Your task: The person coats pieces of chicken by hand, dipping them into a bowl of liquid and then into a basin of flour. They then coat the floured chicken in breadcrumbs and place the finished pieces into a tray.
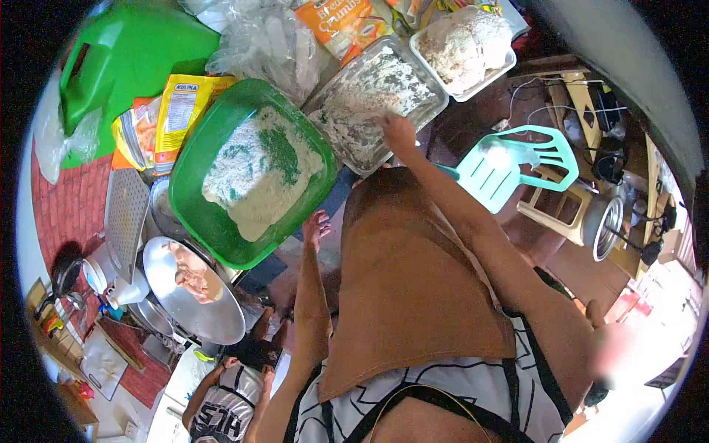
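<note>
- We see the right hand (399, 134) over the near right part of a clear, rectangular container (342, 151), its fingertips at the white, floury powder (369, 94) inside; we cannot tell whether the fingers pinch anything.
- We find that container between a deep green, rounded-corner plastic basin (193, 230) and a white, shallow rectangular tray (459, 94).
- We see the left hand (316, 227) just beside the basin's near right edge, its fingers loosely bent and slightly apart, nothing held; we cannot tell whether they touch the rim.
- Inside the basin we see white powder (233, 166) and coarser beige crumbs (262, 210), with green plastic showing through.
- In the white tray we see a heaped, flour-coated mass (467, 48).
- Beyond the container we notice an orange bread-crumb packet (343, 28) and crumpled clear plastic bags (269, 48).
- Left of the basin we see a yellow printed packet (181, 118) and, nearer us, a wide silver metal bowl (221, 317) holding pale pink, raw-looking pieces (196, 279).
- At lower left we see another person (225, 402) in a white, black-lettered top.
</note>
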`<state>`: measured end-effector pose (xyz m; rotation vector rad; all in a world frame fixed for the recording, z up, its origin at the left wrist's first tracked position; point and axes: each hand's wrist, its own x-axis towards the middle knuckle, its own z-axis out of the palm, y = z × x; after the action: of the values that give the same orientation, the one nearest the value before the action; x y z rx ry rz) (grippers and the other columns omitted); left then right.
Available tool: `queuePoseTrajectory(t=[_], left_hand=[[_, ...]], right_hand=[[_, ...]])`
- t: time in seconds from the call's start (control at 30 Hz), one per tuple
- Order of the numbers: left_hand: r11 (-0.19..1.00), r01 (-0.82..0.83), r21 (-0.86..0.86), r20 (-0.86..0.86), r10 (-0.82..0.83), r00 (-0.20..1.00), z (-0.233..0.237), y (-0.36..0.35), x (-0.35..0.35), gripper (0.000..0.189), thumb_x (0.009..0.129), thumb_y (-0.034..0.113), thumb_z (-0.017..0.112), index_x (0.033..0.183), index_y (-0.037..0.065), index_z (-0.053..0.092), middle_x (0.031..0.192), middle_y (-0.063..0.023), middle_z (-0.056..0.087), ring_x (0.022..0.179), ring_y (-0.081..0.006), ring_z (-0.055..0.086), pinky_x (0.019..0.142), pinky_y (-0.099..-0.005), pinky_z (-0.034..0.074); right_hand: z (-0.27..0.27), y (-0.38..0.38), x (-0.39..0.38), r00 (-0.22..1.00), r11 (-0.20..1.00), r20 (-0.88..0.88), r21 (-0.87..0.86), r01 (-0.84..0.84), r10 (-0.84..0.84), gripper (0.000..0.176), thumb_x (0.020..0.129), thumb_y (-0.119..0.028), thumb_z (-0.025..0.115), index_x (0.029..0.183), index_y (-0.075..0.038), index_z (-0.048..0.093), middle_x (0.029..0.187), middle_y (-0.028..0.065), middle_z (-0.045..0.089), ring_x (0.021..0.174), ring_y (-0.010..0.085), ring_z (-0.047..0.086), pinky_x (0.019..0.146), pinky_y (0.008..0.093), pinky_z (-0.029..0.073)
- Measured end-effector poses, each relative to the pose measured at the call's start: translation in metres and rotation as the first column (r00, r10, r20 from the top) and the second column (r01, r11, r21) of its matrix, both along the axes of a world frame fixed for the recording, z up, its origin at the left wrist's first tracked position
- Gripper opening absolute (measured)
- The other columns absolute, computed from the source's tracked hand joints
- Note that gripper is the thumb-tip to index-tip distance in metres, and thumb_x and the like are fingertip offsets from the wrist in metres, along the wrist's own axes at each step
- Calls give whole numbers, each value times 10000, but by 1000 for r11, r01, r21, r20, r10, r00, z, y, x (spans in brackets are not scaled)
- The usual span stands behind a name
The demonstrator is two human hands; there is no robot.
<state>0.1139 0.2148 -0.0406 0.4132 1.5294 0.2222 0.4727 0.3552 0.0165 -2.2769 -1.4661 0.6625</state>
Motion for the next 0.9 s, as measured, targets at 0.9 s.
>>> queuePoseTrajectory(t=[0.9], left_hand=[[952, -294, 90, 7, 294, 956, 28, -13, 7, 394, 900, 382, 505, 1162, 91, 558, 1043, -86, 614, 811, -192, 616, 694, -320, 504]], right_hand=[[-3, 23, 52, 993, 998, -107, 37, 51, -47, 194, 823, -189, 593, 946, -45, 636, 845, 190, 659, 777, 374, 633, 679, 460, 492]])
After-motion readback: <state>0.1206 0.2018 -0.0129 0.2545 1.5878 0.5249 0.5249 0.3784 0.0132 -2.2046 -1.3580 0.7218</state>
